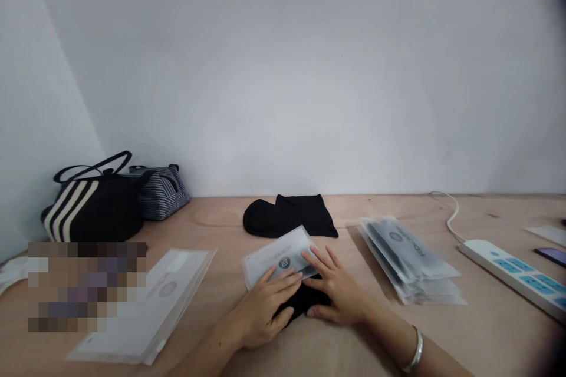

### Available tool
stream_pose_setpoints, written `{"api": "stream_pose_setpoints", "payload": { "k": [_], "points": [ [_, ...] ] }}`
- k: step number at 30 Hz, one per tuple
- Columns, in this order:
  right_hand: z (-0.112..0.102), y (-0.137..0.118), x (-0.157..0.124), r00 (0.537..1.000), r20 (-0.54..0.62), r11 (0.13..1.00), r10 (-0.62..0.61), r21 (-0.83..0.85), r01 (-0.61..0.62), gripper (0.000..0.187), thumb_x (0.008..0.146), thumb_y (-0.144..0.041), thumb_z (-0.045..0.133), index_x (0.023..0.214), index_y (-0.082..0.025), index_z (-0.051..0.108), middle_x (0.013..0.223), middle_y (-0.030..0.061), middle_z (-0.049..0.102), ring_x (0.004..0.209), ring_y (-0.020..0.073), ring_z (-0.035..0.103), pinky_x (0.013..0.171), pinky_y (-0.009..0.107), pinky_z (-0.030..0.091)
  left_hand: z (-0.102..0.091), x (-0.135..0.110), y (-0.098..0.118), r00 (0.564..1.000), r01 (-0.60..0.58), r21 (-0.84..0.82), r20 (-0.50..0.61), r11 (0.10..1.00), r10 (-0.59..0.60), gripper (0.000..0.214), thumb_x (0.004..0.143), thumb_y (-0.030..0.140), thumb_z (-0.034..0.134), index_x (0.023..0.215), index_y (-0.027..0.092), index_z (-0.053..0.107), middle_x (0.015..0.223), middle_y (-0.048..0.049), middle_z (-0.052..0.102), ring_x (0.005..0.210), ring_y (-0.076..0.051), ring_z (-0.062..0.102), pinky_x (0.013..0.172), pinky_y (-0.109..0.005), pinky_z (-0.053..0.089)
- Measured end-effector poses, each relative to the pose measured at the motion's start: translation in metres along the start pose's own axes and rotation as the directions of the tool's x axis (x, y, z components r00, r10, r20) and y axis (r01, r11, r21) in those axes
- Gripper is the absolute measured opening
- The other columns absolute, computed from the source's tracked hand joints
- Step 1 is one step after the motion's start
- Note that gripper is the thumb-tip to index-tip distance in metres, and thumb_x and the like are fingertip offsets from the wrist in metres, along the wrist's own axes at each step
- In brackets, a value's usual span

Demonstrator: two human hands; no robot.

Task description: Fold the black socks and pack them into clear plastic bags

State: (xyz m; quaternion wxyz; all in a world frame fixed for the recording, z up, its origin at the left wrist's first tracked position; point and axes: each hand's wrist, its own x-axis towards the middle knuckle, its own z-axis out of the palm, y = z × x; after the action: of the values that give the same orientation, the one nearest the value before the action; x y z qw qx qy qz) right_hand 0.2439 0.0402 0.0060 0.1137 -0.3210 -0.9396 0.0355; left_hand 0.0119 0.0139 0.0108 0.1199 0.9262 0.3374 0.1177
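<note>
left hand [264,309] | right hand [336,285] — on frosted plastic pouch [276,258] | soft black fabric [303,300]

Black cloth [305,301] mostly hidden, power strip [508,275] cut off by right edge, blurred patch [87,286] at left

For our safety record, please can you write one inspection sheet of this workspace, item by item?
Surface: light wooden tabletop.
Job's things: frosted plastic pouch with round logo, over folded black fabric.
Clutter: stacked frosted pouches, flat white pouch, folded black cloth, black-and-cream striped bag, blue-striped bag.
Grippers: nothing seen; bare left hand and right hand touch the pouch.
Cables: white cord into white power strip.
Surroundings: plain white wall.
</note>
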Motion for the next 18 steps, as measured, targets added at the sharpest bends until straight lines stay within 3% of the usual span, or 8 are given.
{"api": "stream_pose_setpoints", "payload": {
  "k": [4,7,15,18],
  "points": [
    [0.003,0.007,-0.010,0.992,0.111,0.996,0.067,0.052,-0.073,0.063,0.082,-0.051,0.043,0.135,-0.021,0.029,0.143,0.0113,0.017,0.130,0.0289,0.015,0.102,0.051,0.015,0.004,-0.007,-0.008,0.998,0.038,0.104,-0.061,0.994,-0.032,0.052,0.087,0.034,0.043,0.135,0.030,0.022,0.142,-0.0007,0.026,0.130,-0.025,0.018,0.103,-0.053,0.019],
    [0.008,0.006,-0.015,0.994,0.084,0.997,0.067,0.020,-0.069,0.063,0.083,-0.044,0.043,0.137,-0.019,0.022,0.143,0.0108,0.016,0.130,0.0283,0.016,0.102,0.051,0.017,0.011,-0.012,-0.015,0.992,0.028,0.160,-0.124,0.987,-0.008,0.050,0.088,0.038,0.041,0.134,0.029,0.026,0.141,-0.0021,0.028,0.129,-0.025,0.022,0.102,-0.051,0.024],
    [0.007,-0.002,-0.011,0.988,-0.103,0.993,0.114,-0.026,-0.117,0.035,0.084,-0.032,0.049,0.118,-0.026,0.051,0.125,0.0062,0.050,0.109,0.0228,0.049,0.096,0.047,0.028,0.022,-0.008,-0.022,0.960,0.022,0.160,-0.278,0.987,0.024,0.035,0.091,0.024,0.037,0.125,0.028,0.043,0.126,-0.0008,0.051,0.118,-0.019,0.042,0.099,-0.047,0.032],
    [0.000,-0.001,-0.014,0.996,-0.073,0.998,0.054,0.018,-0.053,0.048,0.080,-0.044,0.051,0.123,-0.023,0.046,0.129,0.0080,0.045,0.114,0.0238,0.045,0.098,0.046,0.026,0.019,-0.009,-0.022,0.957,0.021,0.131,-0.289,0.991,0.018,0.034,0.089,0.028,0.041,0.123,0.028,0.045,0.124,-0.0020,0.053,0.116,-0.021,0.045,0.098,-0.049,0.032]
  ]
}}
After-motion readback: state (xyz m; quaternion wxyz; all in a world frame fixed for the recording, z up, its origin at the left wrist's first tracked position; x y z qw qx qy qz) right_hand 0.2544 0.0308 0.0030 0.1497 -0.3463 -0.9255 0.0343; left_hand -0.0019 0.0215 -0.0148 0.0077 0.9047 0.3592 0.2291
